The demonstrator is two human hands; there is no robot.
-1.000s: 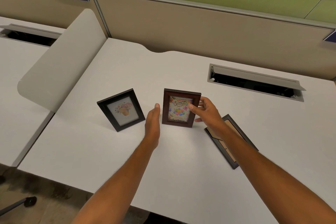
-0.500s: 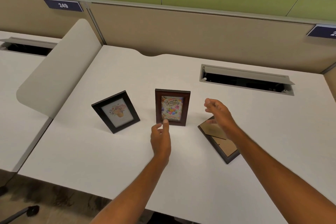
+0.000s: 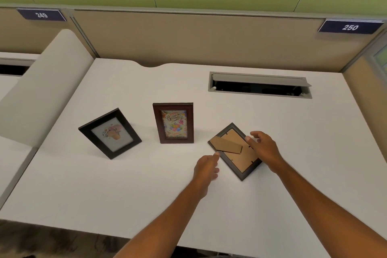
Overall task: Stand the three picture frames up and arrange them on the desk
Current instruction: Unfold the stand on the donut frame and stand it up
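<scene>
A black frame with a flower picture (image 3: pixel 110 133) stands tilted at the left of the white desk (image 3: pixel 104 190). A brown frame with a birthday card (image 3: pixel 173 123) stands upright in the middle. The third frame (image 3: pixel 232 148) lies face down to the right, its cardboard back and folded stand showing. My right hand (image 3: pixel 264 148) rests over its right side, fingers spread. My left hand (image 3: pixel 206 168) reaches its near left edge, fingertips touching or almost touching the rim. Neither hand holds anything.
An open cable tray slot (image 3: pixel 259 86) is set into the desk at the back right. A beige partition (image 3: pixel 188 35) runs along the back, and a curved divider panel (image 3: pixel 41 90) closes the left side. The desk's front edge lies near my elbows.
Both hands left the birthday frame, which stands alone now, and moved right to the face-down frame. The view shifted to the right.
</scene>
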